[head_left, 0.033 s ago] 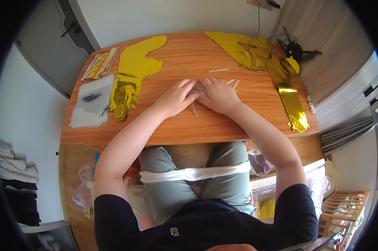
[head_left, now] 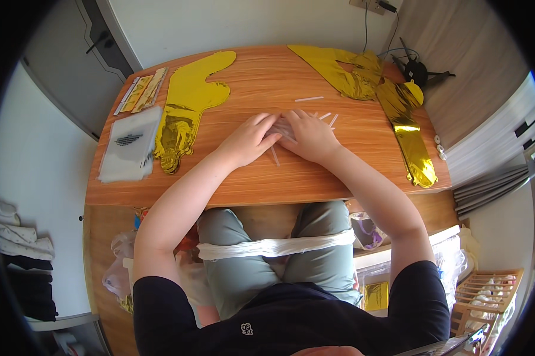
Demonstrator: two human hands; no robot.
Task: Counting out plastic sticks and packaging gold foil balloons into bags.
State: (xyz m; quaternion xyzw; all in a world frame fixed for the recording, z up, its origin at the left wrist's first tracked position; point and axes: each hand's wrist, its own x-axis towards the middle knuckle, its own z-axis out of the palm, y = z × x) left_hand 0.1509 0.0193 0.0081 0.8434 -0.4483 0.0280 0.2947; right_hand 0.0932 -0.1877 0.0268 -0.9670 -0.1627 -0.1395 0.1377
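Observation:
At the middle of the wooden table, my left hand [head_left: 251,140] and my right hand [head_left: 310,136] curve round a bunch of thin clear-white straws [head_left: 283,128] from either side. Both sets of fingers are closed in over the bunch, with fingertips nearly meeting at its far end; much of it is hidden under them. One straw [head_left: 275,156] sticks out toward me below my hands. A few more lie just past my right hand, such as a slanted straw [head_left: 334,121], and a single straw [head_left: 309,99] rests farther off.
Flat gold foil balloons lie at left [head_left: 191,89], far right [head_left: 332,70] and right [head_left: 406,127] on the table [head_left: 249,187]. Clear plastic bags [head_left: 128,160] and printed cards [head_left: 141,92] sit at the left edge. Small white rolls [head_left: 440,148] and a black router [head_left: 417,73] are at right.

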